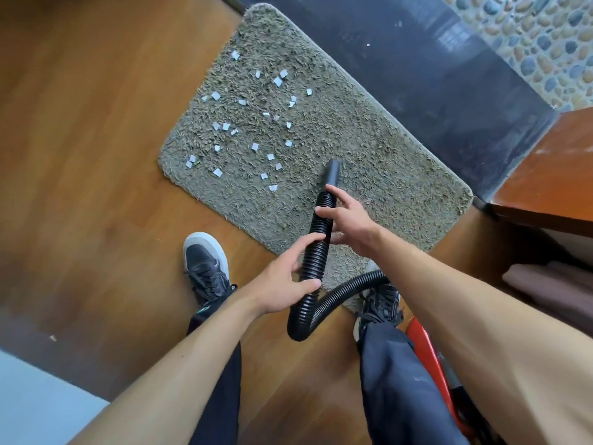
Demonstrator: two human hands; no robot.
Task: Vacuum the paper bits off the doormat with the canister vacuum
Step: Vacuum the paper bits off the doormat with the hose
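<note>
A shaggy grey-green doormat (369,162) lies askew on the wooden floor. Several small white paper bits (255,146) are scattered over its left half. Both my hands hold a black ribbed vacuum hose (316,252). My right hand (348,220) grips it near the smooth nozzle (332,173), whose tip points up the mat, just right of the paper bits. My left hand (282,285) grips the hose lower down, where it bends back toward my right foot. A red part of the canister vacuum (426,351) shows behind my right leg.
My left shoe (207,264) stands on the wooden floor (96,155) beside the mat; my right shoe (380,300) rests on the mat's near corner. A dark threshold strip (433,91) and pebble paving lie beyond. A wooden furniture edge (552,187) juts in at right.
</note>
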